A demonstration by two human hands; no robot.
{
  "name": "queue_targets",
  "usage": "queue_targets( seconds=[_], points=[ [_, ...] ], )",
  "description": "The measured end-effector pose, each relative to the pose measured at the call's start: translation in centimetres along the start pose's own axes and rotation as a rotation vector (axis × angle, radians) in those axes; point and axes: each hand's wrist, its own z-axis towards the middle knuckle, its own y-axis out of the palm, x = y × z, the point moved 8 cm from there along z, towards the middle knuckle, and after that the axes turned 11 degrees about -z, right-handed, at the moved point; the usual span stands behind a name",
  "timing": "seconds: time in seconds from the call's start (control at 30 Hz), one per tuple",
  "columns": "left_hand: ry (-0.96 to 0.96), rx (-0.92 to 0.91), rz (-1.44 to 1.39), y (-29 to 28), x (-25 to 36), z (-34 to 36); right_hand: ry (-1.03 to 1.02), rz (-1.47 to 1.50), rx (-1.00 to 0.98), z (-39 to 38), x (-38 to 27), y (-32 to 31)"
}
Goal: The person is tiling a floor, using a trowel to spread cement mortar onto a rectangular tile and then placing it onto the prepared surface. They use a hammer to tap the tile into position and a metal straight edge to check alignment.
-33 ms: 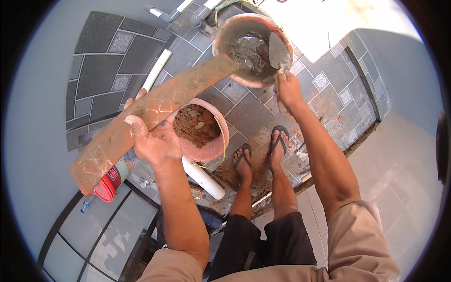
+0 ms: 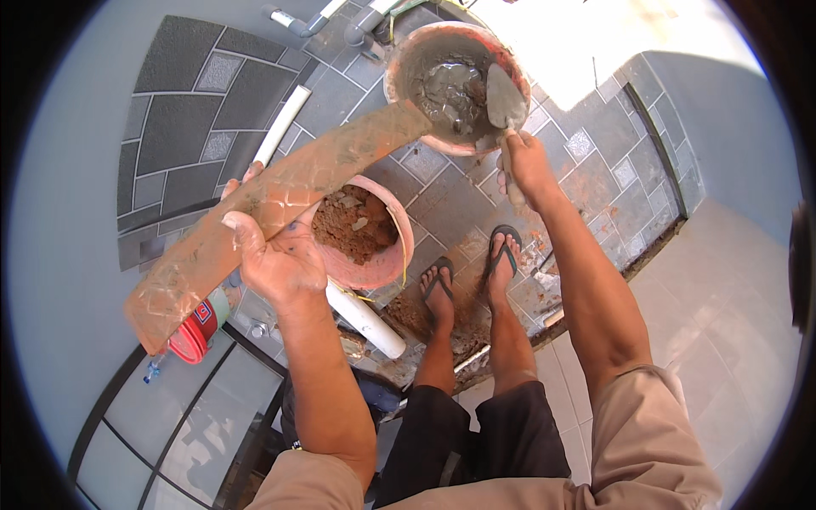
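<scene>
My left hand [image 2: 285,259] grips a long, narrow tile strip [image 2: 280,194], thumb on top and fingers reaching round its far edge. Its upward face is reddish-brown with a raised grid and grey smears. The strip slants, and its upper right end reaches the rim of a bucket of wet grey mortar [image 2: 455,89]; I cannot tell whether they touch. In my right hand [image 2: 525,166] is a pointing trowel [image 2: 507,98], my fingers closed round its handle. The trowel's grey-coated blade lies over the right side of the mortar bucket [image 2: 395,81].
A pink bucket [image 2: 406,234] of brown sandy soil stands below the strip. White pipes [image 2: 367,321] lie around it, and grey pipe fittings [image 2: 361,32] rise near the mortar bucket. A red container [image 2: 189,342] sits by the glass-paned frame [image 2: 170,408]. My sandalled feet stand on dirty grey tiles.
My right hand and the trowel have shifted slightly toward me and to the right. The tile strip in my left hand has moved only a little to the left.
</scene>
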Motion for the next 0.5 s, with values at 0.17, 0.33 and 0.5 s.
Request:
queue_targets(
  seconds=[0.17, 0.33, 0.5],
  points=[
    [-0.083, -0.034, 0.004, -0.6, 1.6, -3.3, -0.004, 0.085, 0.086, -3.0, 10.4, -0.1],
    [-0.183, -0.105, 0.061, -1.5, 3.0, -7.4, -0.081, -0.144, 0.386, -13.4, 21.1, 2.9],
    [-0.405, -0.278, 0.119, -1.8, 0.2, -13.3, 0.216, -0.341, 0.326, -17.0, 29.9, 2.6]
  ],
)
